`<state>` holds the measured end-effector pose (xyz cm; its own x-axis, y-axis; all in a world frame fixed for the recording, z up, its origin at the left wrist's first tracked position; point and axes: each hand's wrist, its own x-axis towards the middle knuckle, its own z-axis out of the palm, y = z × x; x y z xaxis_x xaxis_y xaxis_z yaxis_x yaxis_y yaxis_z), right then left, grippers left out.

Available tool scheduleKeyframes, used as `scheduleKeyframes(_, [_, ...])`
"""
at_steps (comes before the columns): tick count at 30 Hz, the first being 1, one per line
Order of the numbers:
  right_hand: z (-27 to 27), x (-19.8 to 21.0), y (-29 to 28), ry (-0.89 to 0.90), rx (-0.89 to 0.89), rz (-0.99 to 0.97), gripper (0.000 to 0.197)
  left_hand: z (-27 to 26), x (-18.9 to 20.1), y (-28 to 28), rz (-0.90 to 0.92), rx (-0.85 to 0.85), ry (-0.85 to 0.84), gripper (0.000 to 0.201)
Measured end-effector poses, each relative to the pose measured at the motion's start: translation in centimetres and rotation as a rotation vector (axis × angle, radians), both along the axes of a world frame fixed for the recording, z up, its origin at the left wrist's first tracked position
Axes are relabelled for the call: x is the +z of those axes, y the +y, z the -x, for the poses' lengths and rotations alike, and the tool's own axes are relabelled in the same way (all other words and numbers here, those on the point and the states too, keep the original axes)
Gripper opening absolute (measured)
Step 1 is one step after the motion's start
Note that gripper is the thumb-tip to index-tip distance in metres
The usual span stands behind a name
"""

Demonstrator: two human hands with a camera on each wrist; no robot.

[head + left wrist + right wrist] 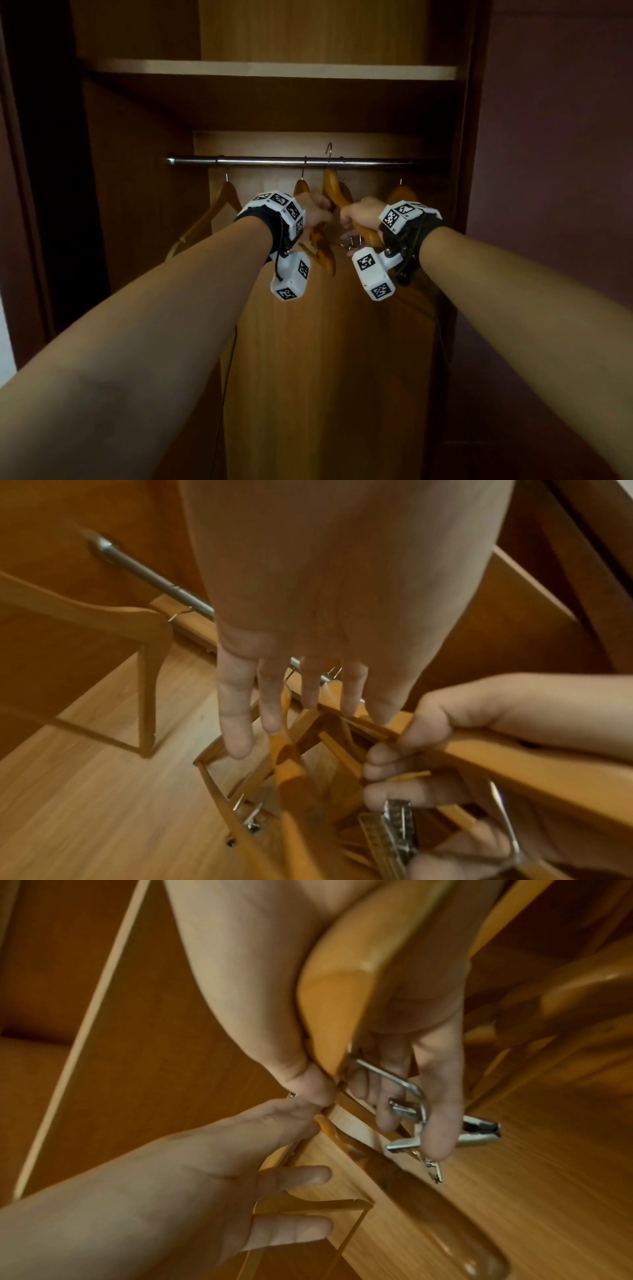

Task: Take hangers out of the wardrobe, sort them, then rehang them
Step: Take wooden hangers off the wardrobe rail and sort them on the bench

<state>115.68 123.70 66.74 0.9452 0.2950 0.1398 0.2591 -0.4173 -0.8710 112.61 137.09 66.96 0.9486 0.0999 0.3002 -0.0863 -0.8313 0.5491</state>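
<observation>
Arms both stretched into wardrobe, just below rail. My right hand fist-clamps a wooden hanger; left hand beside it, fingers straight, touching hangers, gripping nothing.

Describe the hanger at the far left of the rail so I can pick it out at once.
Start at the metal rail that runs across the wardrobe under the shelf. Follow it to its left end, left of both hands: there one wooden hanger hangs alone by its hook. Unlike the bunch of hangers in the middle, no hand touches it, and it faces you broadside, so its whole triangle shows.
</observation>
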Motion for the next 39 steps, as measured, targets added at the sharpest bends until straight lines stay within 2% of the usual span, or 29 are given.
scheduleKeyframes(3, [-1.0,0.1,1.8,-0.027,-0.076,0.054,0.025,-0.4,-0.2,0.6,-0.191,-0.030,0.053,0.049])
scheduleKeyframes(5, [-1.5,0.0,2.8,-0.054,-0.128,0.152,0.034,-0.7,-0.3,1.1,-0.251,-0.041,0.094,0.048])
scheduleKeyframes(7, [-1.8,-0.1,3.5,-0.062,-0.161,0.220,0.028,-1.1,-0.5,1.5,-0.272,-0.058,0.103,0.047])
scheduleKeyframes(12, [-2.4,-0.9,3.8,-0.054,-0.145,0.305,0.038,-1.8,-0.8,2.1,-0.306,-0.098,0.092,0.044])
scheduleKeyframes(17, [-2.1,-1.4,3.5,-0.086,-0.174,0.352,0.029,-2.7,-1.7,2.9,-0.316,-0.104,0.035,0.042])
scheduleKeyframes(19, [-1.7,-1.4,3.4,-0.110,-0.200,0.343,0.021,-3.2,-2.0,3.4,-0.281,-0.101,-0.017,0.036])
scheduleKeyframes(23, [-1.0,-1.7,2.9,-0.118,-0.214,0.270,0.027,-3.6,-2.2,3.7,-0.183,-0.105,-0.149,0.018])
scheduleKeyframes(26, [0.6,-1.9,2.1,-0.148,-0.232,0.185,0.026,-3.0,-1.9,3.2,-0.096,-0.088,-0.233,0.015])
scheduleKeyframes(30, [3.7,-2.0,0.6,-0.211,-0.280,0.171,0.021,-0.3,-1.5,1.5,0.051,-0.134,-0.271,0.016])
scheduleKeyframes(36, [10.4,-2.3,-4.7,-0.233,-0.289,0.132,0.017,6.2,-1.7,-3.1,0.247,-0.317,-0.172,0.012])
scheduleKeyframes(39, [14.5,-2.8,-8.0,-0.272,-0.351,0.103,0.014,10.1,-1.9,-6.4,0.341,-0.404,-0.084,0.014])
